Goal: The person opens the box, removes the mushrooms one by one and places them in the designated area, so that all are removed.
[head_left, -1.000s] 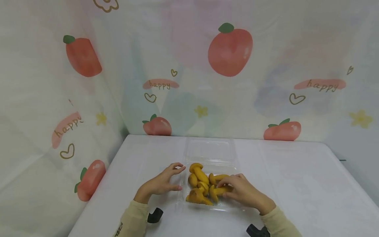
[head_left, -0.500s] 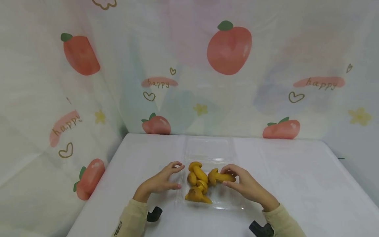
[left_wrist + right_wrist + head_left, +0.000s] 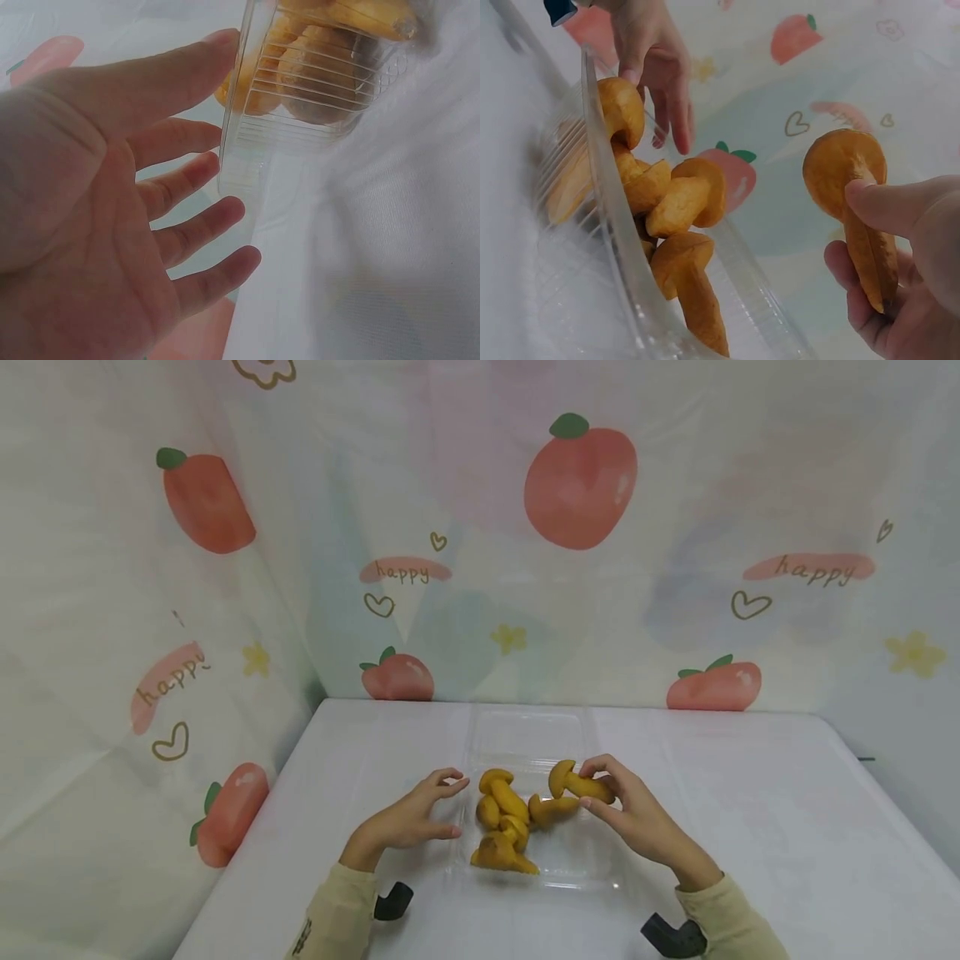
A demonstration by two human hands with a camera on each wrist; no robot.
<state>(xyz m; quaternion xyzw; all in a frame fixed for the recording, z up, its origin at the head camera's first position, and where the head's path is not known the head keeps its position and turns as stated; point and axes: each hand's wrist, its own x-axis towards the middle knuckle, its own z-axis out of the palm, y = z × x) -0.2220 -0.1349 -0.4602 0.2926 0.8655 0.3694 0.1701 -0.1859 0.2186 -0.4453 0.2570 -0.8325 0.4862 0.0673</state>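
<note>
My right hand (image 3: 637, 814) pinches a yellow-brown mushroom (image 3: 581, 785) by its stem, thumb on one side and fingers on the other, above the right part of a clear plastic box (image 3: 577, 868). In the right wrist view the held mushroom (image 3: 845, 176) has its round cap pointing up, apart from the box. Several more mushrooms (image 3: 510, 802) lie in the box, mostly on its left side; one mushroom (image 3: 551, 810) lies just below the held one. My left hand (image 3: 405, 817) is at the box's left edge, fingers spread, with the thumb (image 3: 187, 71) right at the rim.
The box's clear lid (image 3: 532, 737) lies folded back behind it on the white table (image 3: 735, 827). A printed curtain (image 3: 480, 485) rises behind the table and along its left side. A black wrist-worn piece (image 3: 393, 902) shows by the left sleeve, another (image 3: 673, 937) by the right.
My right hand has picked a mushroom from the box's right side and raised it up and to the right. The left hand has stayed at the box's left edge.
</note>
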